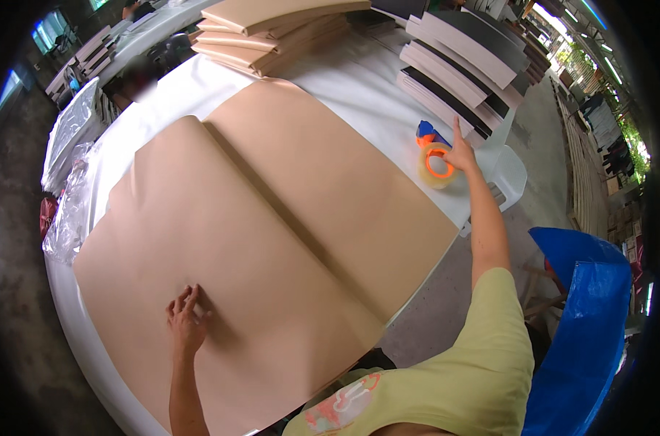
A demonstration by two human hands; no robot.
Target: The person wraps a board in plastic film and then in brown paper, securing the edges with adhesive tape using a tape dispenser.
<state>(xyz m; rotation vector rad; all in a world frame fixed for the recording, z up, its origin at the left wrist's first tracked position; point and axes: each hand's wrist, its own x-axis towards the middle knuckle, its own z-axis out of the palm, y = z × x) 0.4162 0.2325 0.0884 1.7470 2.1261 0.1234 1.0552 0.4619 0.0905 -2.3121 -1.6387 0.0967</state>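
Observation:
A large sheet of brown kraft paper [221, 218] lies on the white-covered table, with a raised fold running across it and further brown paper [322, 174] beyond the fold. Over its near left part is my left hand [187, 320], fingers loosely bent and apart, holding nothing. My right arm stretches to the far right. There my right hand [460, 154] has its index finger extended towards a stack of black and white boards [453, 98]. Beside its thumb sits an orange and blue tape dispenser [426, 134] with a roll of clear tape [437, 168]; whether they touch is unclear.
Folded brown paper bundles [272, 36] are piled at the table's far side. Clear plastic wrapping [72, 211] hangs by the left edge. A white plastic bin [510, 174] stands by the right edge, and a blue sheet [584, 320] drapes near my right side.

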